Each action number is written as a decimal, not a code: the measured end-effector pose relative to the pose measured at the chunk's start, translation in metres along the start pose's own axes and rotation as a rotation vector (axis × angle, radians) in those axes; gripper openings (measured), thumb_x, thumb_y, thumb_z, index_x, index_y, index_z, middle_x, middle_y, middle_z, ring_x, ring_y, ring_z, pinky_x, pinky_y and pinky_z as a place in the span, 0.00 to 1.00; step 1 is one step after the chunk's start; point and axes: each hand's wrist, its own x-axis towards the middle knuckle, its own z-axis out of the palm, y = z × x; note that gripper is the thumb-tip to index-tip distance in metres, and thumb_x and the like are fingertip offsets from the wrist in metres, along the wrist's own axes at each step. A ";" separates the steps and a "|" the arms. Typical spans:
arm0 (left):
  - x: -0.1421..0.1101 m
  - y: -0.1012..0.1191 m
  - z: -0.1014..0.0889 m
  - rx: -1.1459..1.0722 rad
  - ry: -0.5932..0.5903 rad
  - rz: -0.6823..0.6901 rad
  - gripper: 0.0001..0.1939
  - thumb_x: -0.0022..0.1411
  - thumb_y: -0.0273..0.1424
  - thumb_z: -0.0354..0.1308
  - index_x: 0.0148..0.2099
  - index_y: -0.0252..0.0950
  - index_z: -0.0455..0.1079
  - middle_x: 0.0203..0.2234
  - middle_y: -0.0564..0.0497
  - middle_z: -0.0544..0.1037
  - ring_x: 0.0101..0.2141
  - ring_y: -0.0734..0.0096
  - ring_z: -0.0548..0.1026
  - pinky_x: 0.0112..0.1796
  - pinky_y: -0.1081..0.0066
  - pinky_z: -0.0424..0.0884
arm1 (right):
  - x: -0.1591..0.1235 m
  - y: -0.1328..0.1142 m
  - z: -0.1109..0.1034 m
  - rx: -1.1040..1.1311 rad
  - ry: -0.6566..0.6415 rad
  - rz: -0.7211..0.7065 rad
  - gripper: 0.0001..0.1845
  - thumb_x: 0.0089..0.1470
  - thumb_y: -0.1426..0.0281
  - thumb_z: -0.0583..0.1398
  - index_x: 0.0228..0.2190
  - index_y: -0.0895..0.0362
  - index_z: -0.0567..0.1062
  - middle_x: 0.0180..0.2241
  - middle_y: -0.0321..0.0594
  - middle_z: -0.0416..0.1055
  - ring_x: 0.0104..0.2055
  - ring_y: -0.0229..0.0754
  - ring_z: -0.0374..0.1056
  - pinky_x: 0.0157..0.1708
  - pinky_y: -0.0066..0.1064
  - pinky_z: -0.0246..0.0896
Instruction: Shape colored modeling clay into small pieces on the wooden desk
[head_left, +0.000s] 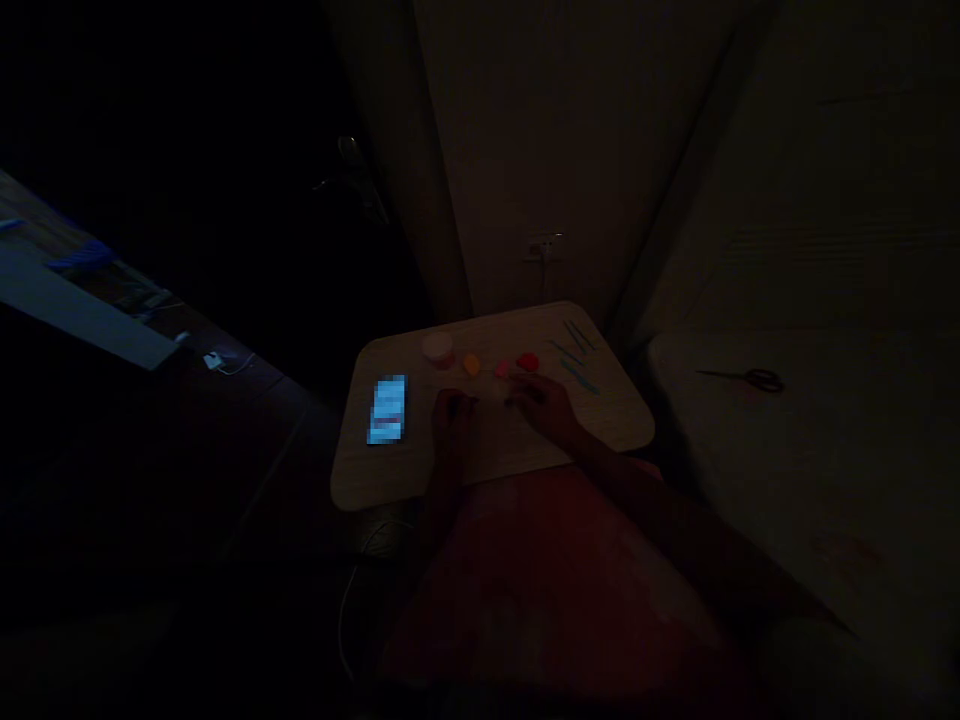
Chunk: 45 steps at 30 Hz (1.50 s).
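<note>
Dim light leaves much of both hands in shadow. My left hand (452, 410) rests on the small wooden table (420, 470) with its fingers curled in; whatever they hold, if anything, is hidden. Opposite it, my right hand (546, 400) reaches in with fingers and thumb apart, and no held thing shows. Its fingertips are close to a pink lump (502, 368); whether they touch cannot be made out. A red lump (528, 362) lies just beyond that hand. An orange lump (471, 364) sits behind my left hand, beside a tub with a pale lid (438, 346).
A lit phone (388, 410) lies on the table's left side. Several thin bluish sticks (576, 362) are spread at the right rear. Dark-handled scissors (763, 380) rest on the pale surface to the right. A wall socket (544, 247) with a cord is behind the table.
</note>
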 end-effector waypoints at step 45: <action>0.000 -0.004 -0.001 0.012 0.002 -0.019 0.06 0.58 0.35 0.60 0.36 0.38 0.68 0.29 0.54 0.71 0.31 0.71 0.70 0.35 0.73 0.67 | 0.000 -0.003 -0.002 -0.042 0.027 0.032 0.18 0.63 0.61 0.55 0.42 0.55 0.82 0.40 0.44 0.82 0.43 0.47 0.76 0.46 0.36 0.69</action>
